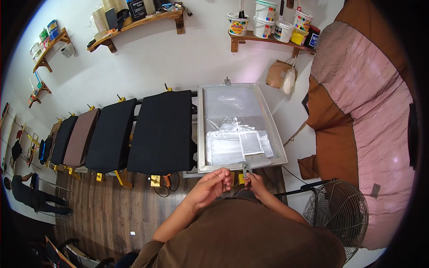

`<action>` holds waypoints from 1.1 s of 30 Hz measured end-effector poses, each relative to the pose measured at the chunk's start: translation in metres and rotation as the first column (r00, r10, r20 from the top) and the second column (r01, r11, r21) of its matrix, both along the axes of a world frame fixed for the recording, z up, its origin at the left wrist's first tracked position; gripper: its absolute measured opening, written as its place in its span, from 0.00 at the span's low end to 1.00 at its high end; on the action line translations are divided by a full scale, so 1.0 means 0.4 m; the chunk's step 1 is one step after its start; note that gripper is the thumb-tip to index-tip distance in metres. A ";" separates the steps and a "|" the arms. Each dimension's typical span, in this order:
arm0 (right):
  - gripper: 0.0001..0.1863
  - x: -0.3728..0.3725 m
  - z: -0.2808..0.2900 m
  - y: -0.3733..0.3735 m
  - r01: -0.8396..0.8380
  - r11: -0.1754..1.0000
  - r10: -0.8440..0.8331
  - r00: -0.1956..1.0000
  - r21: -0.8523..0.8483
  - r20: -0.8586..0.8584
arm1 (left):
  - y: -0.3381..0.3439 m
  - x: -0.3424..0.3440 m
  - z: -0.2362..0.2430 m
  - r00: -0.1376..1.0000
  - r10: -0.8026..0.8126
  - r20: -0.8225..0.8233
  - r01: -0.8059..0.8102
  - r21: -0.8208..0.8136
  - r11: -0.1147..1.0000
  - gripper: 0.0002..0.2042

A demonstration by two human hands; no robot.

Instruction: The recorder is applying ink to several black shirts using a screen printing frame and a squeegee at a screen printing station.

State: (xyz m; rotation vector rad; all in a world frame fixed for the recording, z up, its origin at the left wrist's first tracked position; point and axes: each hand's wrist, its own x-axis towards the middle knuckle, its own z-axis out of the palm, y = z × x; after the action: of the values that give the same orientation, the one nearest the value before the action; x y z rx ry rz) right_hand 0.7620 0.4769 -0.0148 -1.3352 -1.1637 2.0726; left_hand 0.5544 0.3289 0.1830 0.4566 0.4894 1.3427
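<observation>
Just in front of me lies a silkscreen frame (202,125) with a pale metal border and a translucent mesh. White ink and lighter rectangles show on the mesh's near half. My right hand (254,184) is closed around the narrow end of a grey scraper-like tool (259,161), whose wide flat part rests over the frame's near edge. My left hand (212,184) is raised beside that edge, left of the tool. Its fingers curl in toward the thumb, and whether anything is pinched there is hidden.
Black garment-covered platens (161,131) and a brown platen (81,137) run off to the left. A floor fan (342,212) stands at my right, near a pink and brown cloth (357,80). Tubs (238,24) fill a wall shelf. Another person (33,194) works far left.
</observation>
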 end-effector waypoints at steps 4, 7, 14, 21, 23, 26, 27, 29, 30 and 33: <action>0.18 -0.001 -0.002 0.001 0.006 1.000 -0.006 1.000 0.005 -0.003 | 0.002 0.009 -0.015 0.983 0.083 -0.165 -0.093 -0.050 0.994 0.07; 0.19 -0.002 -0.005 0.002 0.006 1.000 -0.005 1.000 0.012 -0.005 | 0.004 0.011 -0.048 0.942 0.172 -0.286 -0.164 0.053 0.985 0.08; 0.19 0.003 -0.015 0.004 -0.001 0.998 0.002 1.000 0.057 -0.012 | 0.011 0.030 -0.063 0.735 0.362 -0.573 -0.350 0.136 0.927 0.10; 0.18 0.001 -0.005 0.000 0.004 0.999 -0.003 1.000 0.034 -0.016 | 0.020 0.049 0.000 0.718 0.381 -0.583 -0.370 0.144 0.918 0.13; 0.19 0.000 -0.005 -0.002 0.010 0.998 -0.008 0.999 0.060 -0.038 | 0.020 0.050 -0.014 0.695 0.385 -0.608 -0.364 0.165 0.917 0.13; 0.19 -0.004 0.000 -0.002 0.007 0.999 -0.006 1.000 0.044 -0.021 | 0.020 0.043 -0.076 0.683 0.390 -0.617 -0.350 0.192 0.917 0.14; 0.19 -0.005 0.001 -0.003 0.008 0.999 -0.007 1.000 0.044 -0.021 | 0.021 0.040 -0.079 0.676 0.414 -0.610 -0.353 0.225 0.908 0.14; 0.19 -0.006 0.005 -0.004 0.017 0.999 -0.016 1.000 0.027 -0.019 | 0.021 0.039 -0.084 0.668 0.438 -0.602 -0.356 0.258 0.898 0.14; 0.19 -0.005 -0.001 -0.004 0.019 0.999 -0.019 1.000 0.027 -0.019 | 0.021 0.043 -0.075 0.644 0.428 -0.635 -0.338 0.265 0.903 0.16; 0.19 -0.003 -0.013 -0.004 0.036 0.998 -0.035 0.999 0.046 -0.026 | 0.013 0.052 -0.050 0.597 0.385 -0.704 -0.306 0.243 0.920 0.19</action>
State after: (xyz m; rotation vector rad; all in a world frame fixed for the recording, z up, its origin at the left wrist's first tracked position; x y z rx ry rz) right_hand 0.7610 0.4751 -0.0201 -1.2949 -1.1617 2.0196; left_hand 0.5752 0.3340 0.1631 1.0580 1.2587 1.5253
